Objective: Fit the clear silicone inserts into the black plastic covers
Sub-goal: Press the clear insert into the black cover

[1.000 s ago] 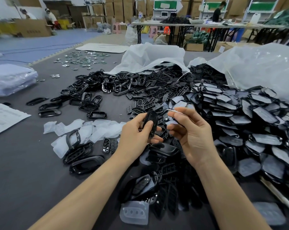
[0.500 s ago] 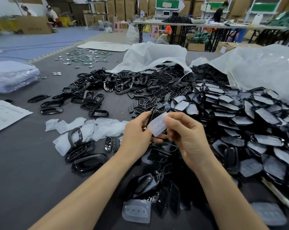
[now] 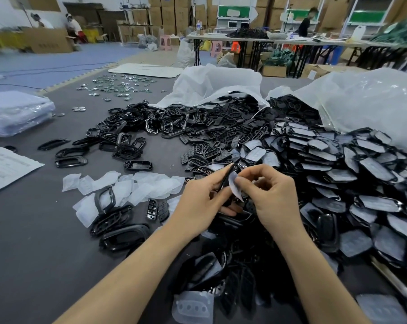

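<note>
Near frame centre, tipped clear insert (image 3: 235, 187) edge-on against black cover (image 3: 226, 177) gripped in left hand (image 3: 203, 196); pinched it with right hand (image 3: 276, 199); probably started seating.

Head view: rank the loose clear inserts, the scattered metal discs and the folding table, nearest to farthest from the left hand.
Measured from the left hand, which holds a black cover:
1. Loose clear inserts: a pile just to the hand's left.
2. Scattered metal discs: far back and to the left.
3. Folding table: across the room at the back.
</note>
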